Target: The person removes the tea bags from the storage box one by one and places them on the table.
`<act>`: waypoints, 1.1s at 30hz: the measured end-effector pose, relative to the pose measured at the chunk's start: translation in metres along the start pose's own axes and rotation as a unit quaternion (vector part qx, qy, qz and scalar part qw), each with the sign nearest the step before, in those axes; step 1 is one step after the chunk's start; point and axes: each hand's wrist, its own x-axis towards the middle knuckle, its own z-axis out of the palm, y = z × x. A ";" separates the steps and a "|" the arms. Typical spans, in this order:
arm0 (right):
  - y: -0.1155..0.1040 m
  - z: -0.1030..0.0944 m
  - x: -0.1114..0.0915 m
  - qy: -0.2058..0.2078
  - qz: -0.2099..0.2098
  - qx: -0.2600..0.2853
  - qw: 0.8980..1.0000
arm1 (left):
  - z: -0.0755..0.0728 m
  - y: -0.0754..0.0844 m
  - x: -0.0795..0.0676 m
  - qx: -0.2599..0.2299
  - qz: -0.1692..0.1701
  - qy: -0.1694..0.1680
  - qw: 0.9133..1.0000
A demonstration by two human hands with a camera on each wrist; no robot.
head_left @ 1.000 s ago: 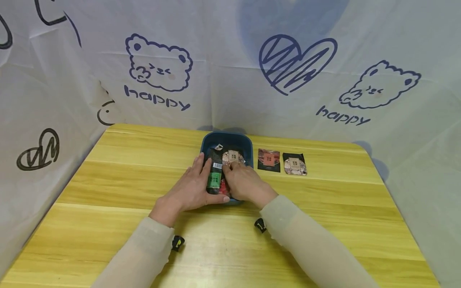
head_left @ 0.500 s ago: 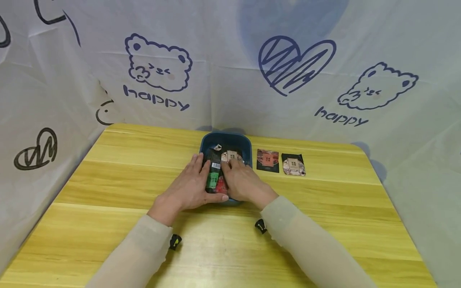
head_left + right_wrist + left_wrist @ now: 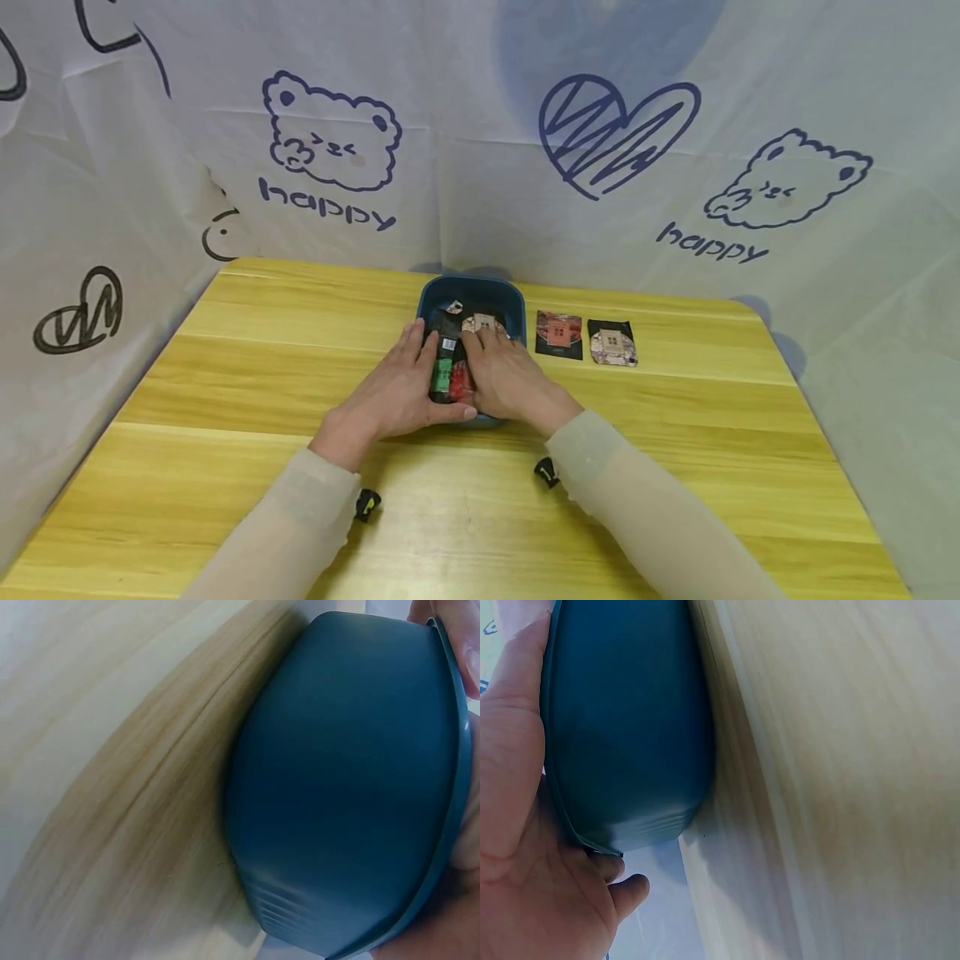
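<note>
A dark blue bin (image 3: 508, 290) stands near the table's back edge, holding several dark sachets. Among them are a green-labelled sachet (image 3: 442, 379), a red sachet (image 3: 461, 383) and a beige-labelled sachet (image 3: 483, 322). My left hand (image 3: 390, 387) lies along the bin's left rim, its thumb stretched across the front; the left wrist view shows the palm against the rim (image 3: 547, 742). My right hand (image 3: 512, 373) reaches over the right side, its extended fingers touching the sachets inside. Its thumb is hidden in the head view. In the right wrist view the bin's outer wall (image 3: 345, 765) fills the middle.
A red-labelled sachet (image 3: 558, 335) and another beige-labelled sachet (image 3: 612, 342) lie flat to the right of the bin. Small black objects (image 3: 367, 505) show beside both sleeves. Behind the wooden table (image 3: 712, 433) hangs a white cloth (image 3: 465, 183) with drawings.
The red sachet in the bin has shifted left and now covers more of the green-labelled one. My right fingers have straightened and moved slightly left. My left hand has stayed in place.
</note>
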 end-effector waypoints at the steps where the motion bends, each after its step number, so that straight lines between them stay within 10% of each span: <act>1: 0.001 0.000 0.000 0.001 -0.001 0.004 1.000 | 0.000 0.000 0.000 -0.002 0.001 0.000 1.000; 25: 0.033 -0.039 -0.032 0.097 0.004 0.013 0.995 | 0.001 0.003 -0.001 -0.023 -0.016 -0.007 1.000; 33: 0.039 -0.039 -0.037 0.066 -0.004 0.026 0.997 | 0.000 0.004 0.000 -0.019 -0.012 -0.004 1.000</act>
